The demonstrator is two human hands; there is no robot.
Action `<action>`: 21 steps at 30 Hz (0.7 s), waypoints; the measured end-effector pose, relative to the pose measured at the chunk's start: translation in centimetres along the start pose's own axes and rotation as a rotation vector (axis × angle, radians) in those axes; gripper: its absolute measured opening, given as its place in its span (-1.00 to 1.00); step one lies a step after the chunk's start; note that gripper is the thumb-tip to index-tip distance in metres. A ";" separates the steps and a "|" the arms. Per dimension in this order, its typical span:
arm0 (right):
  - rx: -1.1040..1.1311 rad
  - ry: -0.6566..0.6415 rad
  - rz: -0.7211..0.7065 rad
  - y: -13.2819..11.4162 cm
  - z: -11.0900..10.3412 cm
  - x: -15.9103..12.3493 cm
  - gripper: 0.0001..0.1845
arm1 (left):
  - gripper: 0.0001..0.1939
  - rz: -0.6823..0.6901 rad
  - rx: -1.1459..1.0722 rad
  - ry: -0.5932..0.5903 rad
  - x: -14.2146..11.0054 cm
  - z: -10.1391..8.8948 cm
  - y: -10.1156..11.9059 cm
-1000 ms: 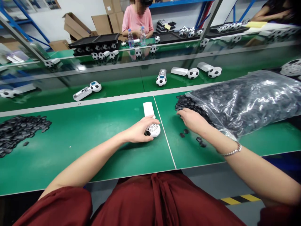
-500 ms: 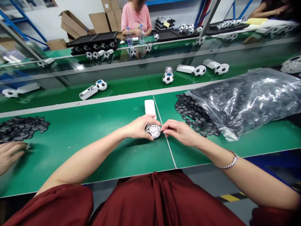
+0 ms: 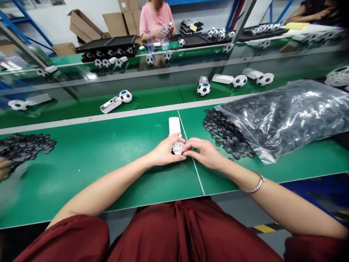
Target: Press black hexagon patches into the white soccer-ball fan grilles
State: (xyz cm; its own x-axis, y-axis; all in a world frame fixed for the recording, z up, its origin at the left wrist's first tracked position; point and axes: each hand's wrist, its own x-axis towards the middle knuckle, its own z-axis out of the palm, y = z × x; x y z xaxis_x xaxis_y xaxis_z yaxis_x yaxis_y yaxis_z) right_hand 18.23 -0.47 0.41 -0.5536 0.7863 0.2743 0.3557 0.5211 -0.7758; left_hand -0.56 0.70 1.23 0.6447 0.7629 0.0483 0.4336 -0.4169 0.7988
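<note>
Cupped around a white soccer-ball-shaped shell with an open lattice, my left hand steadies it on the green table. A white rectangular handle extends from the shell, away from me. My right hand pinches at the shell's right side, thumb and forefinger together. A dark bit, seemingly a small black piece, shows at those fingertips; most of it is hidden. Right of this hand lies a pile of small black pieces, beside a clear plastic bag full of them.
Another pile of black pieces lies at the left, with a co-worker's hand at its edge. Beyond the table edge, a green conveyor carries several soccer-ball units. Opposite sits a person in pink, near black trays.
My right fingertips have moved left, closer against the shell. Units on the near conveyor have shifted right, those on the far one left. The co-worker's hand has drawn left to the pile.
</note>
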 end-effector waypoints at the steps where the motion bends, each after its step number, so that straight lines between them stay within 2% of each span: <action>1: 0.009 0.001 0.004 0.0 0.0 0.1 -0.95 | -0.62 -0.006 0.002 -0.001 0.0 0.0 0.1; 8: 0.046 -0.085 -0.009 -0.1 -0.7 1.0 -0.92 | -0.68 -0.020 -0.027 -0.044 0.0 -0.5 0.2; 12: 0.109 -0.092 0.105 -0.2 -0.4 1.4 -0.90 | -0.67 -0.047 -0.039 -0.041 0.2 -0.2 0.2; 17: 0.234 -0.005 0.225 0.9 0.3 1.2 -0.78 | -0.63 -0.072 -0.044 -0.049 0.3 -0.4 0.0; 19: 0.110 0.056 0.258 1.9 -0.7 0.8 -0.76 | -0.59 -0.054 -0.040 -0.077 0.2 -0.8 -0.2; 21: -0.175 0.172 0.321 3.3 -2.5 0.1 -0.78 | -0.55 -0.027 -0.035 -0.100 0.1 -1.2 -0.6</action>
State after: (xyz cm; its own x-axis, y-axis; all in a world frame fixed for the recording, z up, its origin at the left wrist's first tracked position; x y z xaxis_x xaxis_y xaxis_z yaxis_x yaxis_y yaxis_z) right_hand 21.24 2.16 -0.69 -0.2646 0.9546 0.1366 0.6214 0.2771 -0.7329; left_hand -1.50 1.62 1.51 0.6931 0.7202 -0.0323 0.4310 -0.3780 0.8193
